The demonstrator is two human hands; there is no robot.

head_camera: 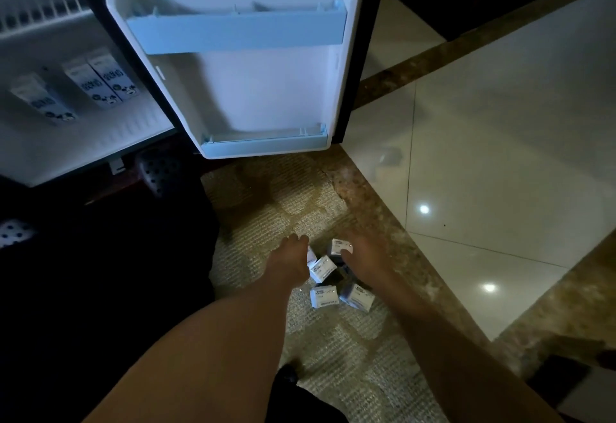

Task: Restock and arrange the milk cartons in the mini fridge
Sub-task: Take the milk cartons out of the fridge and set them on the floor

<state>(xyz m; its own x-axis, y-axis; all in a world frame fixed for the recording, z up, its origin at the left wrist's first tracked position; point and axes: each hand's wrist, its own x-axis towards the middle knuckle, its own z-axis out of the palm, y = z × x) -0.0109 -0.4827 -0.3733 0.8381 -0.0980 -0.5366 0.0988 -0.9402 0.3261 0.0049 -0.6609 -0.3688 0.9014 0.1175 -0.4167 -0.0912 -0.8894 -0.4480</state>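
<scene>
White milk cartons (322, 268) cluster on the woven carpet (266, 196) at lower centre, with the left hand (290, 256) and right hand (365, 256) each down against one at the far edge; whether either grips it I cannot tell. Better to take a carton squarely by its sides and lift straight up, then stand it beside the three cartons (93, 85) in the mini fridge (50, 152) at upper left. Glossy tile (500, 122) lies right of the open door (253, 89).
</scene>
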